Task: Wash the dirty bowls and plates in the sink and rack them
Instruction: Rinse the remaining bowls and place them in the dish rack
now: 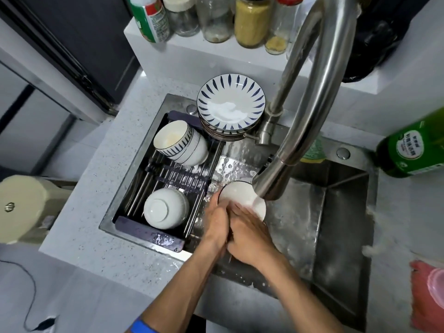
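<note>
A white bowl (236, 194) is tilted under the running tap (271, 186) over the steel sink (336, 212). My left hand (216, 222) grips its left rim. My right hand (249, 233) lies across the bowl's near side with fingers inside it. On the dark rack (149, 234) across the sink's left half, one white bowl (165, 207) rests upside down and a nested stack of blue-striped bowls (180, 143) lies on its side. A stack of blue-striped plates (230, 104) with suds stands at the sink's far edge.
The tall faucet neck (312, 80) arches over the sink. A green bottle (413, 150) stands at the right, a sponge (312, 152) behind the spout. Jars (252, 20) line the back shelf. A pink cloth (425, 299) lies at the right edge, a cream appliance (26, 207) at left.
</note>
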Tool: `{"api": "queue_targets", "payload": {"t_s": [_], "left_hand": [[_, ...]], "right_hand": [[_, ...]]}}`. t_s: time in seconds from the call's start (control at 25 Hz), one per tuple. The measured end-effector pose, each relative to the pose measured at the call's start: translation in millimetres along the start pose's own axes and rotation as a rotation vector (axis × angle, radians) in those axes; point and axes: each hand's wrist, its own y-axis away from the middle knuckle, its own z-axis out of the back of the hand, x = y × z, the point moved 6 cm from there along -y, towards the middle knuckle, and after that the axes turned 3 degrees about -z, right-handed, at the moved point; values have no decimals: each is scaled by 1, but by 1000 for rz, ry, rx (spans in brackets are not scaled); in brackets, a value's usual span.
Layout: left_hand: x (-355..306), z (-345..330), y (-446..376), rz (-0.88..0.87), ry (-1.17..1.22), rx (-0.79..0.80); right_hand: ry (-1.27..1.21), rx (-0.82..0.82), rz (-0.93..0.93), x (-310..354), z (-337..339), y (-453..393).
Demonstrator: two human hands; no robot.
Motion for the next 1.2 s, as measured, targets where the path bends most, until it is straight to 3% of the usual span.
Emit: {"api": "queue_targets", "payload": {"t_s": [0.12, 0.28, 0.4, 0.52, 0.6, 0.64, 0.72, 0.76, 0.88, 0.96, 1.0, 1.12, 1.2], "left_hand": [[-5, 1, 5, 1, 45, -61], [-1, -5, 8, 56, 152, -100], [2, -2, 7, 123, 221, -185], [12, -7, 13, 323, 430, -44], [14, -5, 6, 409, 226, 138], [6, -4, -2, 361, -44, 251], [-21, -17, -8, 124, -650, 301], [-41, -33, -2, -45, -785, 262], [-68, -70, 5, -254, -801, 408], [-68, -68, -13, -203, -875, 438], [-58, -60, -15, -171, -863, 387], [-30, -42, 12, 0, -151, 186], [-16, -26, 10, 44, 102, 109]], "right_hand": [[62, -146, 106, 2, 6, -5], [32, -71, 34, -1, 11, -6], [18, -31, 171, -3, 12, -6], [73, -96, 370, -14, 28, -6], [217, -96, 488, -17, 32, 0], [292, -87, 503, -16, 33, 2], [379, -76, 462, -12, 28, 9], [378, -87, 447, -11, 24, 10], [255, -52, 336, -25, 20, 16], [220, -69, 258, -35, 20, 19], [201, -85, 202, -35, 18, 14], [20, -160, -12, -20, 18, 0], [-128, -202, 16, -13, 11, 2]]}}
